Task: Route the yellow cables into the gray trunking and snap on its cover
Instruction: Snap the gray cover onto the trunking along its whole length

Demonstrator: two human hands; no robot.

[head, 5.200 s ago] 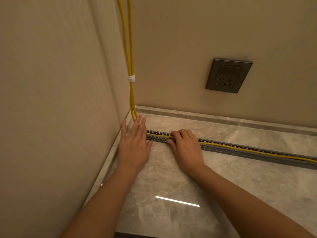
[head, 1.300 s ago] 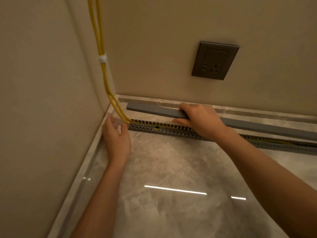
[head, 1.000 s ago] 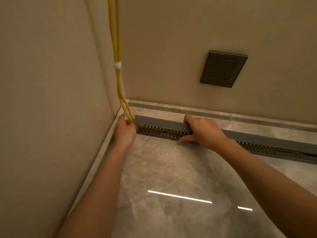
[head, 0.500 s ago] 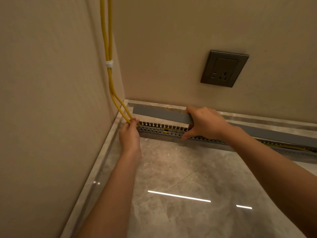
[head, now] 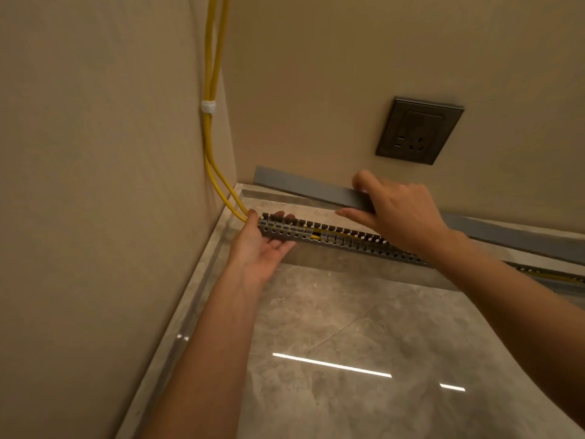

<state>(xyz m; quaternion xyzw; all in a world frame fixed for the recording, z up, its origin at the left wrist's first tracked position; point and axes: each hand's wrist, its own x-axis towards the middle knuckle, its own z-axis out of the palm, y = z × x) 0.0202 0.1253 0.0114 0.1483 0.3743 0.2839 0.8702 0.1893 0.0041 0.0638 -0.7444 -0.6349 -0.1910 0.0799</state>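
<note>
Two yellow cables (head: 209, 147) drop down the wall corner, bound by a white tie (head: 208, 106), and bend into the left end of the gray slotted trunking (head: 345, 240). The trunking's left end is raised off the marble floor. My left hand (head: 260, 248) cups that end from below, palm up, fingers curled around it. My right hand (head: 395, 210) grips the long gray cover (head: 304, 186), holding it in the air above and behind the trunking. Yellow cable shows through the trunking's slots.
A dark wall socket (head: 418, 130) sits on the back wall above my right hand. Beige walls meet in a corner at the left. The floor (head: 348, 312) is glossy gray marble with a raised border strip along both walls.
My left hand turned palm up and lifted the trunking's left end off the floor. My right hand raised the cover higher, away from the trunking.
</note>
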